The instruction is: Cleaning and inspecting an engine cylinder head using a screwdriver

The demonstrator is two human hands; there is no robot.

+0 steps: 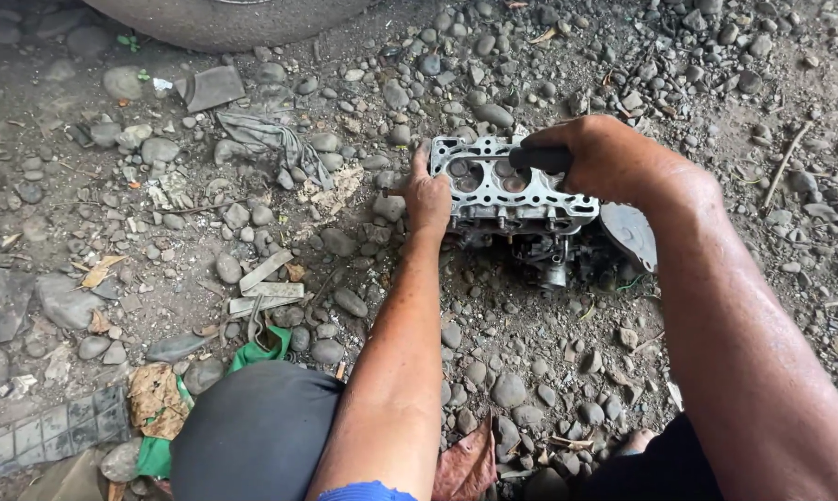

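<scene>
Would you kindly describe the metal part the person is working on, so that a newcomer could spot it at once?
On the gravel ground strewn with grey pebbles, look between the left hand and the right hand. There sits a pale grey cast-metal engine part with a flat top. Its large round bores and small bolt holes set it apart from the surrounding stones.

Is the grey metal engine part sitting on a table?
No, the grey metal engine part rests on stony dirt ground, with the left hand and right hand gripping it.
</scene>
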